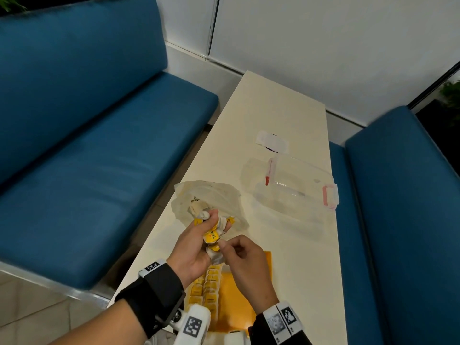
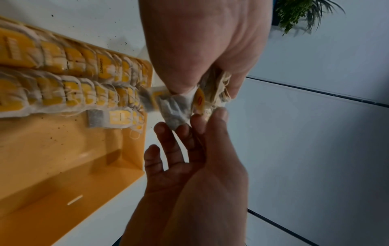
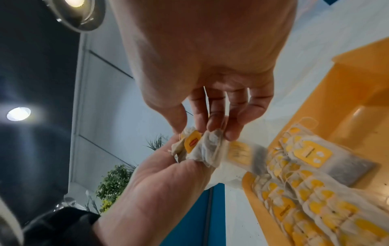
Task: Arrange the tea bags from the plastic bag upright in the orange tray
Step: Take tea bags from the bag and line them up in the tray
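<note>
The left hand point(image 1: 196, 247) squeezes a bunch of tea bags point(image 1: 214, 232) just above the orange tray point(image 1: 239, 302), so the next ones are close by. The right hand point(image 1: 245, 265) pinches one bag from the bunch with thumb and fingertips point(image 3: 231, 134), most likely to pull it free and stand it up. Two rows of tea bags point(image 2: 69, 79) already stand in the tray, one bag point(image 2: 109, 119) lies flat beside them, and the plastic bag point(image 1: 211, 197) sits open on the table point(image 1: 298, 257) just behind the hands.
</note>
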Motion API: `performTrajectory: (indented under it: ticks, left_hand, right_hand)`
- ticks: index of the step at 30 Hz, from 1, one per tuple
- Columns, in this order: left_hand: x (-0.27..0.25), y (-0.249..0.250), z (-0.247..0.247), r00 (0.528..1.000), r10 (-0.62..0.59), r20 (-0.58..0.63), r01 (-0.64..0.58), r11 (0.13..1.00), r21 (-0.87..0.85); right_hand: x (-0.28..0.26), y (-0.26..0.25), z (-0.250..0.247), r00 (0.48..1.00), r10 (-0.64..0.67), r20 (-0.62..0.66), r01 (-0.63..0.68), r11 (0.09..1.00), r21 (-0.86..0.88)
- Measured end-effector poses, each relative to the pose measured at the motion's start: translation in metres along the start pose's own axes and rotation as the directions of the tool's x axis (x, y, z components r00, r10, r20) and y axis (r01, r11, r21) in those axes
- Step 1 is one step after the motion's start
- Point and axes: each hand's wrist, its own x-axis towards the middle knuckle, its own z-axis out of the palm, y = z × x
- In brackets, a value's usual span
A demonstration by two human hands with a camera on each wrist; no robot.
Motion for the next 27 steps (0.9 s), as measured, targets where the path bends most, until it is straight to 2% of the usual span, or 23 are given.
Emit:
performTrajectory:
  ticks: [8,17,24,27]
  left_hand:
    - [0.0,-0.007,-0.007,1.0,-0.023,0.004,0.023,0.999,0.036]
    - [-0.001,-0.001,-0.006,0.999,-0.007,0.035,0.004,0.998,0.064]
    - [-0.003,0.002,-0.004,0.999,-0.006,0.033,0.004,0.999,0.053]
    - [-0.002,0.003,-0.006,0.999,0.009,0.038,-0.011,0.998,0.056]
  right_hand:
    - [0.0,0.01,0.005,0.999,0.04,0.019,-0.039,0.999,-0.032]
    - [0.001,0.012,0.006,0.993,0.016,0.115,-0.002,0.993,-0.12]
    - [0.0,0.011,-0.002,0.997,-0.081,0.016,0.082,0.995,-0.062]
    - [0.001,0.011,-0.008,0.995,-0.083,0.049,0.084,0.996,-0.02]
